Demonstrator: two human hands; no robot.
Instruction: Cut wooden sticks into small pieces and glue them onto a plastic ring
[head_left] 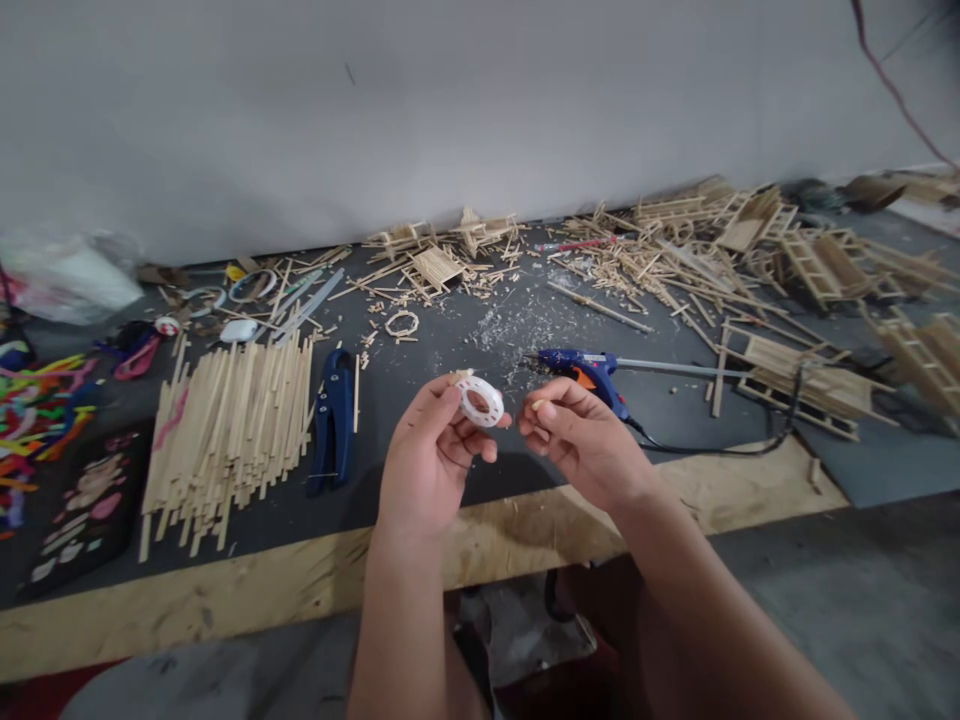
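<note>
A white plastic ring point(474, 402) with holes around its face is pinched in my left hand point(431, 450), tilted toward me above the table's front edge. Something pale and woody shows at the ring's top edge. Close by on the right, my right hand point(581, 435) holds a small piece of wooden stick point(538, 405) between thumb and fingertips, apart from the ring. Behind that hand lies a blue glue gun point(577, 362) with a long glue stick in its back. A small ring of short sticks point(402, 323) rests on the table further back.
A pile of wooden sticks point(232, 430) and a blue cutter point(332, 420) lie left. Stick models point(802, 375) and loose sticks cover the right and back. A phone point(94, 500) and colourful pipe cleaners point(41, 420) sit far left. The black cord point(712, 450) runs right.
</note>
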